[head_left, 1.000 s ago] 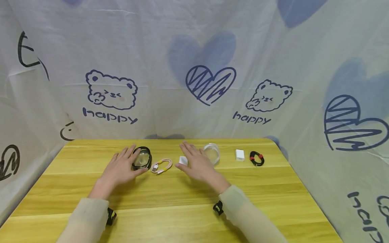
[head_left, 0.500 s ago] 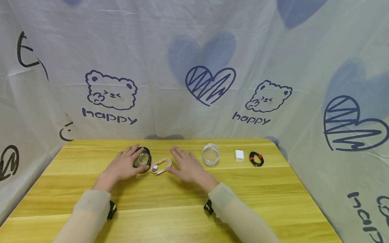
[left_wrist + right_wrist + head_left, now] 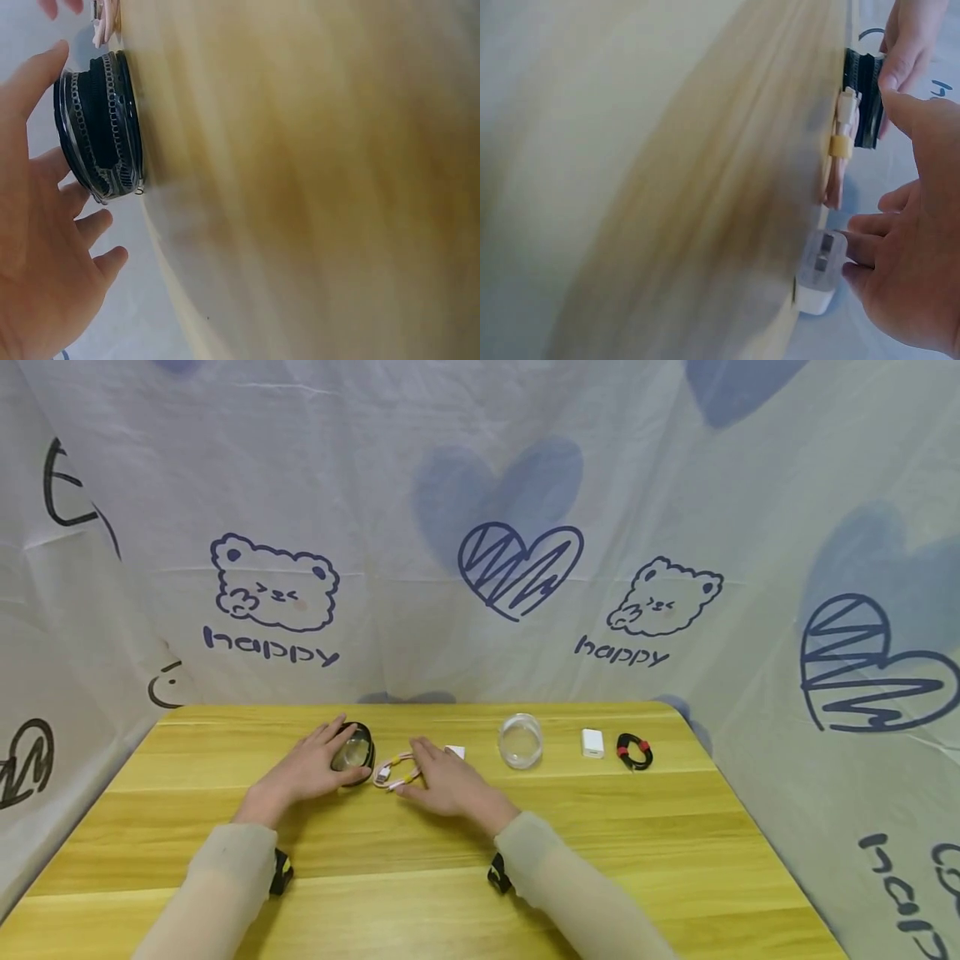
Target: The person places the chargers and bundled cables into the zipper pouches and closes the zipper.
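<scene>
My left hand [image 3: 300, 768] spreads its thumb and fingers about a round black zip case [image 3: 352, 752] with a clear top. In the left wrist view the thumb lies near one edge of the case [image 3: 105, 127], while the other fingers reach past its far side. My right hand [image 3: 453, 783] is held with loose fingers over the right part of a coiled pink charging cable [image 3: 384, 774] with yellow ties. Just behind this hand, partly hidden, stands a white charger plug [image 3: 456, 750]; the right wrist view shows its two ports close to the fingertips.
Right of the hands, a round clear container [image 3: 521, 742], a white charger block [image 3: 592, 743] and a coiled black cable [image 3: 634, 752] with red ties stand in a row along the back of the wooden table [image 3: 390, 910]. A printed cloth [image 3: 390, 527] hangs behind.
My right hand has moved left, from beside the clear container to the pink cable, uncovering the container. The left hand has shifted only slightly right, still about the zip case.
</scene>
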Motion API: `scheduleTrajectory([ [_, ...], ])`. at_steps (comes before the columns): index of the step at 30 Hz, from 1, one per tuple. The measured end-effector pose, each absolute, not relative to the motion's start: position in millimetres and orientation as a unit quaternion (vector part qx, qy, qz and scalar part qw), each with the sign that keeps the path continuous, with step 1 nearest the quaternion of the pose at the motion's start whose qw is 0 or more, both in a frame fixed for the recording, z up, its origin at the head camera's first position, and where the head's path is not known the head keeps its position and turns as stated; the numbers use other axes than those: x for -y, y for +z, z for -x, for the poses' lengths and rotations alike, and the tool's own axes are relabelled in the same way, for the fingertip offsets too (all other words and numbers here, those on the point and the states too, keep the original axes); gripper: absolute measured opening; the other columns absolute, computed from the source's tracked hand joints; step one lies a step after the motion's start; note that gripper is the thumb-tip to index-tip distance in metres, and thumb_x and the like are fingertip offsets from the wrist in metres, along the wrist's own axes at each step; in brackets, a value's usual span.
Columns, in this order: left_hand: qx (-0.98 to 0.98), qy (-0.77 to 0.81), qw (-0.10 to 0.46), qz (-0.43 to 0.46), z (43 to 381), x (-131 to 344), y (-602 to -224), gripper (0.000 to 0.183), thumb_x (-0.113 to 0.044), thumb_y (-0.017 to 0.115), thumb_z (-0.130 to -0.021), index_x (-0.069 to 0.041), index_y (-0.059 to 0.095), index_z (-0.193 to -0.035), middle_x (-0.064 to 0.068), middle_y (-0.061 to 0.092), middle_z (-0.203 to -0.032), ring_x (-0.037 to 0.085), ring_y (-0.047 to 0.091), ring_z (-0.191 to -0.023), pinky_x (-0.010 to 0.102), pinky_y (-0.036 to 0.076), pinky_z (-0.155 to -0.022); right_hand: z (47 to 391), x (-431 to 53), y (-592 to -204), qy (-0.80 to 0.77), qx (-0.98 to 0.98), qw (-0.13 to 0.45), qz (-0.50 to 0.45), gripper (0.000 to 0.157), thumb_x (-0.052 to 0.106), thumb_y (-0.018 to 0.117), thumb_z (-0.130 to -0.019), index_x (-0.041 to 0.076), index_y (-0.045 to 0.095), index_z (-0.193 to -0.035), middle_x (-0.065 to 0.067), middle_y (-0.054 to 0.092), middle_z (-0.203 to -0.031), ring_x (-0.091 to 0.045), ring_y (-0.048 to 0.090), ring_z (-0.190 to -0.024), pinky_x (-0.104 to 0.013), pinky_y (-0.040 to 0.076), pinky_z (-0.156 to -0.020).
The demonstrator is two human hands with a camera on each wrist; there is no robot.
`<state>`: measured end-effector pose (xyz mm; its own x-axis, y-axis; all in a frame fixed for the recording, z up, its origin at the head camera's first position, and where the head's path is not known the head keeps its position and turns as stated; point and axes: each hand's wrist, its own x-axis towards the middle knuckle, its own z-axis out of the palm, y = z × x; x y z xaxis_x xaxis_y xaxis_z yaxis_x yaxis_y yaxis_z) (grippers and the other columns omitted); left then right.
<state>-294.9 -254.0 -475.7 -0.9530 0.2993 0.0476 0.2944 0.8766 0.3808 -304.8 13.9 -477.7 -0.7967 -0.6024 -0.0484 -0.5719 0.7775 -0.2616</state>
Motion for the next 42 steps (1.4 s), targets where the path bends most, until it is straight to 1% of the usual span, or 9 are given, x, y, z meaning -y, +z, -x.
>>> scheduleTrajectory([
  [3, -0.967, 0.203, 0.006, -0.155, 295, 254, -475, 0.09, -0.058, 0.063, -0.098, -0.002, 0.033, -0.161, 0.026, 0.018, -0.169, 0.054, 0.02, -0.152, 0.072, 0.019, -0.119, 305, -10, -479, -0.116, -0.941, 0.071, 0.31, 0.09, 0.063, 0.049, -0.103, 0.003, 0.021, -0.165, -0.016, 0.024, -0.17, -0.027, 0.027, -0.156, -0.042, 0.018, -0.129],
  [8, -0.966, 0.206, 0.009, -0.156, 295, 253, -475, 0.088, -0.054, 0.065, -0.099, -0.002, 0.033, -0.161, 0.026, 0.018, -0.169, 0.053, 0.02, -0.152, 0.072, 0.02, -0.119, 308, -5, -483, -0.1, -0.944, 0.066, 0.308, 0.09, 0.063, 0.049, -0.103, 0.001, 0.026, -0.164, -0.015, 0.028, -0.169, -0.024, 0.027, -0.156, -0.046, 0.016, -0.129],
  [12, -0.965, 0.212, 0.012, -0.153, 295, 253, -477, 0.088, -0.055, 0.065, -0.099, -0.002, 0.033, -0.162, 0.026, 0.018, -0.169, 0.053, 0.02, -0.152, 0.071, 0.022, -0.119, 310, 1, -486, -0.09, -0.946, 0.06, 0.307, 0.085, 0.063, 0.051, -0.103, 0.002, 0.035, -0.161, -0.013, 0.036, -0.166, -0.022, 0.032, -0.154, -0.047, 0.017, -0.129],
  [18, -0.959, 0.238, 0.015, -0.151, 295, 253, -478, 0.092, -0.056, 0.068, -0.097, 0.001, 0.034, -0.16, 0.026, 0.018, -0.169, 0.054, 0.022, -0.15, 0.07, 0.027, -0.118, 312, 11, -487, -0.067, -0.951, 0.033, 0.3, 0.072, 0.063, 0.055, -0.101, 0.008, 0.055, -0.147, -0.009, 0.053, -0.152, -0.025, 0.049, -0.142, -0.044, 0.03, -0.125],
  [23, -0.957, 0.249, 0.014, -0.151, 294, 252, -477, 0.097, -0.053, 0.074, -0.093, 0.005, 0.033, -0.159, 0.029, 0.023, -0.166, 0.055, 0.024, -0.149, 0.07, 0.031, -0.116, 313, 18, -487, -0.066, -0.956, 0.033, 0.284, 0.075, 0.067, 0.056, -0.098, 0.009, 0.057, -0.147, -0.008, 0.053, -0.152, -0.025, 0.049, -0.14, -0.038, 0.036, -0.12],
  [28, -0.953, 0.262, 0.009, -0.155, 293, 251, -477, 0.107, -0.053, 0.082, -0.086, 0.007, 0.031, -0.159, 0.032, 0.028, -0.162, 0.056, 0.03, -0.145, 0.07, 0.033, -0.115, 313, 22, -486, -0.073, -0.961, 0.034, 0.263, 0.082, 0.072, 0.061, -0.093, 0.01, 0.057, -0.147, -0.008, 0.052, -0.151, -0.025, 0.048, -0.139, -0.039, 0.042, -0.116],
  [32, -0.948, 0.275, 0.005, -0.158, 292, 251, -476, 0.114, -0.052, 0.087, -0.08, 0.008, 0.03, -0.159, 0.034, 0.03, -0.159, 0.057, 0.034, -0.143, 0.07, 0.035, -0.114, 314, 23, -487, -0.085, -0.961, 0.03, 0.261, 0.081, 0.068, 0.065, -0.092, 0.009, 0.057, -0.147, -0.009, 0.052, -0.15, -0.026, 0.048, -0.138, -0.038, 0.046, -0.113],
  [36, -0.943, 0.293, 0.012, -0.156, 290, 251, -475, 0.12, -0.05, 0.092, -0.075, 0.008, 0.029, -0.159, 0.032, 0.031, -0.158, 0.056, 0.034, -0.142, 0.069, 0.034, -0.114, 314, 22, -485, -0.105, -0.958, 0.033, 0.266, 0.074, 0.059, 0.069, -0.093, 0.008, 0.058, -0.146, -0.01, 0.053, -0.146, -0.025, 0.048, -0.135, -0.036, 0.047, -0.111],
  [42, -0.94, 0.297, 0.033, -0.164, 284, 251, -470, 0.119, -0.045, 0.095, -0.073, 0.008, 0.031, -0.158, 0.03, 0.035, -0.153, 0.053, 0.04, -0.138, 0.067, 0.039, -0.112, 309, 18, -479, -0.134, -0.946, 0.054, 0.289, 0.072, 0.046, 0.081, -0.085, 0.009, 0.061, -0.143, -0.007, 0.056, -0.141, -0.024, 0.05, -0.13, -0.034, 0.049, -0.107],
])
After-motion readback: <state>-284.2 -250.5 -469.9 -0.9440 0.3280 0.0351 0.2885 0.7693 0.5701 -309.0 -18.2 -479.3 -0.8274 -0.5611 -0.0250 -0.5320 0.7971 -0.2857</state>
